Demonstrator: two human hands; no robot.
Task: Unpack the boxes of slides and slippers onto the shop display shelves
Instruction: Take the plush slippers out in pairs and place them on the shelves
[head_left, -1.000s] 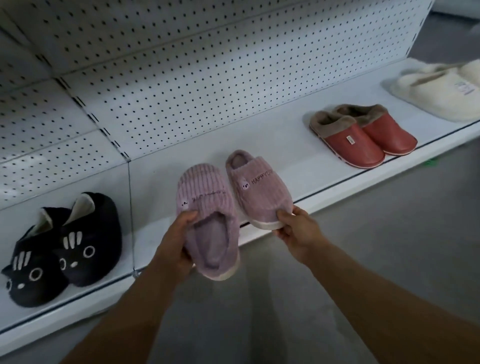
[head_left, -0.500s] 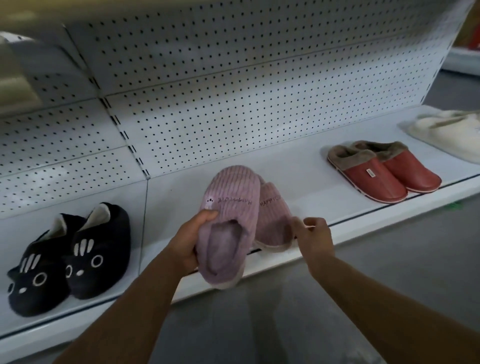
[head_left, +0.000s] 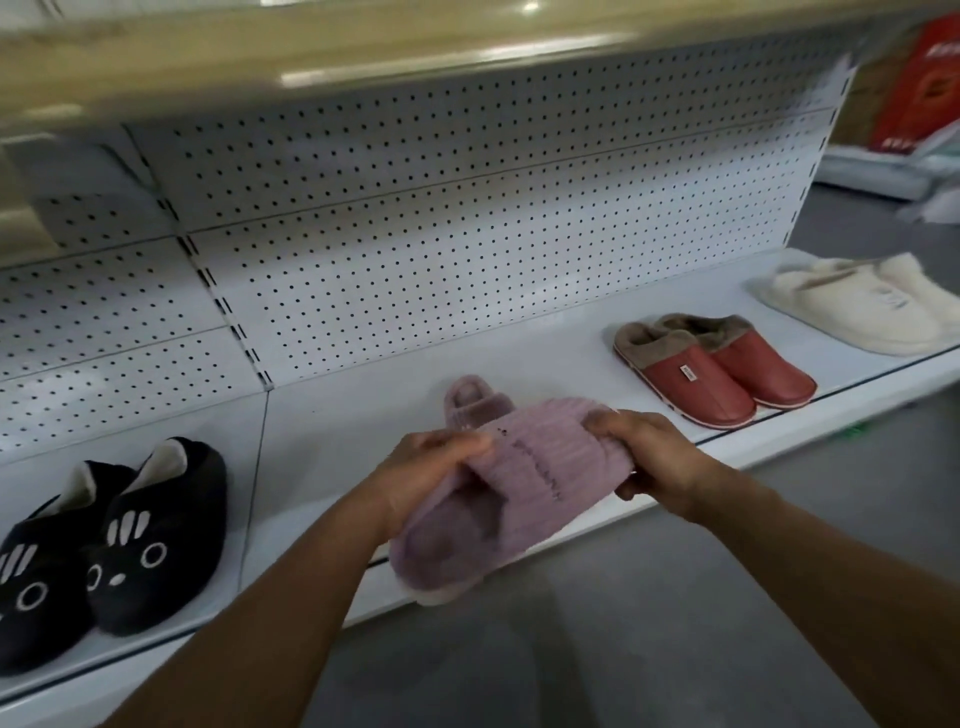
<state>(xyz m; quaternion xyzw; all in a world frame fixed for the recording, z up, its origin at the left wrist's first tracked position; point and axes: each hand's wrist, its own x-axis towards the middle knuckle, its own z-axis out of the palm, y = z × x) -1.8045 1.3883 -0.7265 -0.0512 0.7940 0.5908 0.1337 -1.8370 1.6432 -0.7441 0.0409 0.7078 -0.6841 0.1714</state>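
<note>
Hands: while I hold the lilac corduroy slipper (head_left: 524, 488) over the front lip of the white display shelf (head_left: 363, 415), my left hand (head_left: 431, 478) curls round its heel side and my right hand (head_left: 649, 457) clamps its toe end, fingers bent over the top.

Held slipper: it lies slanted across the shelf edge, opening toward me, toe up and to the right, pale sole showing at the bottom.

Second lilac slipper (head_left: 470, 400): it sits on the shelf behind the held one; only its heel opening shows, the rest is covered.

Hard to read: the dark embroidered lettering on the held slipper is smeared by blur and I cannot read it.

Cut off: the black cat-face slippers (head_left: 104, 545) at the left run past the frame edge; the cream fluffy slippers (head_left: 857, 306) at the right are clipped too.

Other pairs: the red slippers with brown fleece collars (head_left: 711, 374) stand side by side, well apart from my hands.

Blurred: the upper shelf edge (head_left: 363, 57) and a red item (head_left: 924, 88) at the far right are too soft to identify.

Change: half a second ago my right hand was off the slippers beside them; now it grips the toe, and the slipper has swung from upright to slanting sideways.
</note>
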